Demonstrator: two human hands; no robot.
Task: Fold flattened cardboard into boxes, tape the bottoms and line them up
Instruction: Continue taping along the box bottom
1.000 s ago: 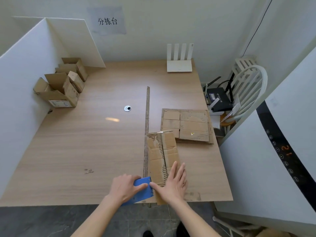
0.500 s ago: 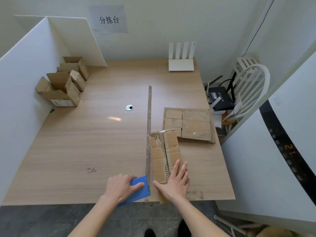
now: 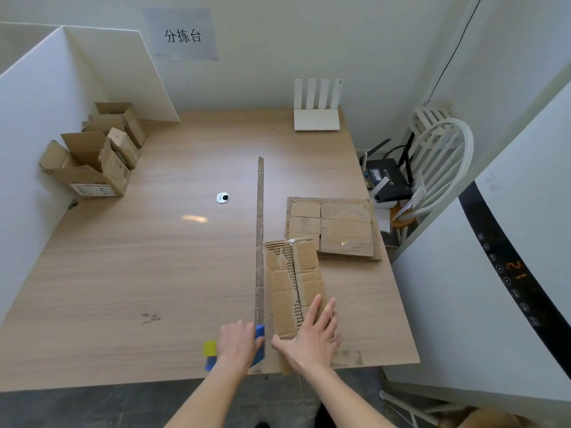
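- We see a big wooden table [image 3: 129,273] which fills most of the view.
- At the left a white partition board [image 3: 37,125] stands along the table edge.
- Beside this board, at the far left of the table, three folded boxes [image 3: 92,162] stand in a row with their top flaps open.
- On the right part of the table lies a stack of flattened cardboard [image 3: 333,227].
- Just in front of that stack lies one flattened cardboard piece [image 3: 293,285], with its near end at the table edge.
- A long thin strip [image 3: 259,242] runs away from us, just left of this piece.
- A white router [image 3: 316,109] stands at the far edge of the table.
- Our right hand [image 3: 309,338] presses flat on the near end of the cardboard piece, fingers straight and spread, grasping nothing.
- Our left hand [image 3: 238,344] rests on a blue and yellow tool [image 3: 213,350] at the near edge, fingers curled over it; we cannot tell what tool it is.
- A small round metal hole [image 3: 222,198] sits in the middle of the table.
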